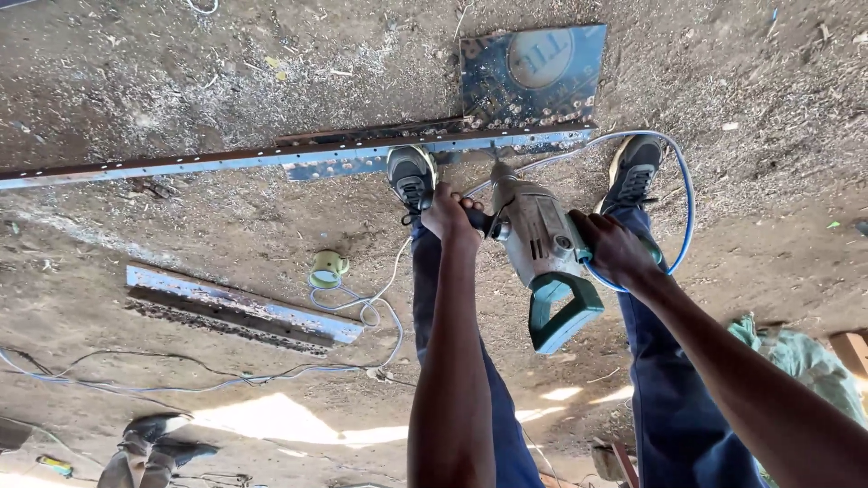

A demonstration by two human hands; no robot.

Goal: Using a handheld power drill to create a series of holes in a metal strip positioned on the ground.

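While the person is standing on the dirt ground, the left hand [449,215] is gripping the side handle and the right hand [615,248] is clasping the rear grip of the grey electric drill [542,244]. Its bit is bearing down on the long steel strip [271,161], pinned under the left shoe [411,176]; drilling seems underway, calling for steady downward pressure.

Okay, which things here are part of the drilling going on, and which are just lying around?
In use:
- power drill
- left hand on its side handle
- right hand on its rear grip
- long metal bar under the shoes
- blue cable

Lying about:
- short metal strip
- tape roll
- metal plate
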